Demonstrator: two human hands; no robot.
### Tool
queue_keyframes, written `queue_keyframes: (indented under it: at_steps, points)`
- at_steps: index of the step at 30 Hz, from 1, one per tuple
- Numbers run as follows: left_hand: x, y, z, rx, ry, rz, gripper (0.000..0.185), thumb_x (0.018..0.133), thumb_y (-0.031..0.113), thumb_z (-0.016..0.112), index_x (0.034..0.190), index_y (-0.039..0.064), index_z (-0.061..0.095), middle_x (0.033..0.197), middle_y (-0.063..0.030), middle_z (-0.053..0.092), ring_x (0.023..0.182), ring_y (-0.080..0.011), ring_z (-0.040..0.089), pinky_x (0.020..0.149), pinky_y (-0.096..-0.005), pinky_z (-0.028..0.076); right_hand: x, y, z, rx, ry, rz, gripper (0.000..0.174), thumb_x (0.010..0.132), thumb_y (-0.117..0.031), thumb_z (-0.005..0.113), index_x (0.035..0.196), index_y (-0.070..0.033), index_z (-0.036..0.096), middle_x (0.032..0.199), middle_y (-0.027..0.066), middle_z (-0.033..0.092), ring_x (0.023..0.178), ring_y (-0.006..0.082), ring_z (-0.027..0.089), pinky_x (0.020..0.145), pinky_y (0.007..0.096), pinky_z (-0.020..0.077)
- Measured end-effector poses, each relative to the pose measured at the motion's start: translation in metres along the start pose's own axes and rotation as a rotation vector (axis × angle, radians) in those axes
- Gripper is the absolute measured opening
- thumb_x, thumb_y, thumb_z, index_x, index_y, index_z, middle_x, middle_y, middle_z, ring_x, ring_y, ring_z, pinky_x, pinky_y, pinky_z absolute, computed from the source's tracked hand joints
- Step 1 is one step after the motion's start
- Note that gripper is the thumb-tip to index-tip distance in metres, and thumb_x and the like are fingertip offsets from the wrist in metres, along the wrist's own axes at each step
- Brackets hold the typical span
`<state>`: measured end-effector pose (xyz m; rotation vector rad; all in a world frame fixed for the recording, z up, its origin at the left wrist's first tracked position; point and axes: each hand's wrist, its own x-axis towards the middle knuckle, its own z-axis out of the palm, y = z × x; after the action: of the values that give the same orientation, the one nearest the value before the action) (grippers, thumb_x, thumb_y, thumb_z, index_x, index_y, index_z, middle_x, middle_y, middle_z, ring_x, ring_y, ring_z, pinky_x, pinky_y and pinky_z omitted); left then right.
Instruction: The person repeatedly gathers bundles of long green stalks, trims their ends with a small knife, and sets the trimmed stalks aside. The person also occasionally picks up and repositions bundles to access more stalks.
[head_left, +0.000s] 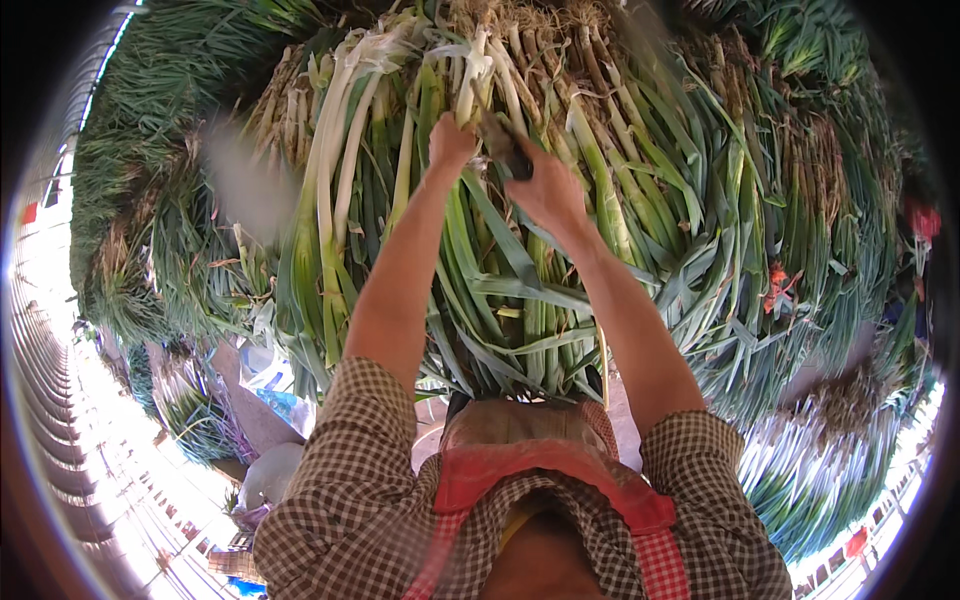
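Observation:
My left hand (451, 142) is closed around the pale shaft of a leek or large green onion (475, 73), whose root end points away from me. Close beside it, my right hand (551, 189) grips the dark handle of a knife (504, 144). The blade is blurred and lies against or just over the held stalk; contact is hard to tell. Long green leaves (480, 247) hang towards me below both hands. To the left lie several whiter, cleaner stalks (341, 142). Untrimmed stalks with brown, dry outer skins (600, 120) and rootlets lie to the right.
Piled green onions (172, 75) rise at the left and bundles (817, 172) at the right. A white-stalked bundle (821, 457) lies at lower right. Plastic bags (274, 382) and a round grey object (271, 476) sit at lower left. A red-trimmed apron (540, 465) covers my front.

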<state>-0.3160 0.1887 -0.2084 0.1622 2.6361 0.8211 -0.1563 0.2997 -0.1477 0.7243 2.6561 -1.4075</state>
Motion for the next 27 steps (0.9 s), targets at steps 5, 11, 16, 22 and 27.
queue_keyframes:
  at_steps: [5, 11, 16, 22, 27]
  points:
    - [-0.038, -0.009, -0.003, -0.028, 0.056, 0.097, 0.041, 0.088, 0.023, 0.064, 0.118, -0.001, 0.048, 0.101, -0.0296, 0.064, 0.094, -0.0464, 0.062, 0.078, -0.0524, 0.049, 0.014, -0.013, -0.021, -0.052, 0.073, 0.041, 0.068, 0.074, -0.022, 0.063, 0.140, -0.021, 0.048, 0.099, 0.0201, 0.068, 0.088, 0.0359, 0.067, 0.077, 0.0444, 0.0539]
    - [-0.104, -0.031, -0.021, 0.030, -0.027, 0.080, 0.041, 0.090, 0.019, 0.060, 0.121, 0.001, 0.039, 0.093, -0.0303, 0.064, 0.086, -0.0495, 0.062, 0.070, -0.0556, 0.047, -0.060, -0.022, -0.004, -0.055, 0.062, -0.063, 0.064, 0.076, -0.020, 0.064, 0.138, -0.017, 0.049, 0.094, 0.0270, 0.064, 0.089, 0.0413, 0.066, 0.076, 0.0495, 0.0535]
    - [-0.132, -0.064, -0.023, -0.222, -0.101, 0.014, 0.038, 0.093, 0.019, 0.059, 0.120, 0.001, 0.041, 0.087, -0.0232, 0.065, 0.078, -0.0351, 0.067, 0.065, -0.0466, 0.048, 0.000, -0.027, 0.012, -0.107, 0.214, -0.106, 0.060, 0.078, -0.020, 0.063, 0.136, -0.014, 0.049, 0.091, 0.0242, 0.067, 0.083, 0.0384, 0.067, 0.069, 0.0488, 0.0536]
    - [-0.150, -0.104, -0.035, -0.371, -0.125, 0.039, 0.036, 0.096, 0.020, 0.057, 0.123, 0.001, 0.043, 0.079, -0.0127, 0.060, 0.064, -0.0224, 0.057, 0.057, -0.0386, 0.045, -0.055, -0.015, 0.044, -0.238, 0.069, -0.088, 0.069, 0.073, -0.020, 0.067, 0.139, -0.018, 0.048, 0.096, 0.0225, 0.065, 0.085, 0.0407, 0.065, 0.075, 0.0481, 0.0534]
    - [-0.154, -0.122, -0.050, -0.437, -0.162, -0.031, 0.039, 0.096, 0.023, 0.057, 0.124, -0.002, 0.043, 0.087, -0.0173, 0.061, 0.071, -0.0254, 0.059, 0.060, -0.0419, 0.045, -0.039, -0.018, 0.055, -0.242, 0.081, -0.113, 0.065, 0.076, -0.021, 0.067, 0.139, -0.018, 0.049, 0.096, 0.0210, 0.065, 0.087, 0.0394, 0.065, 0.074, 0.0485, 0.0524]
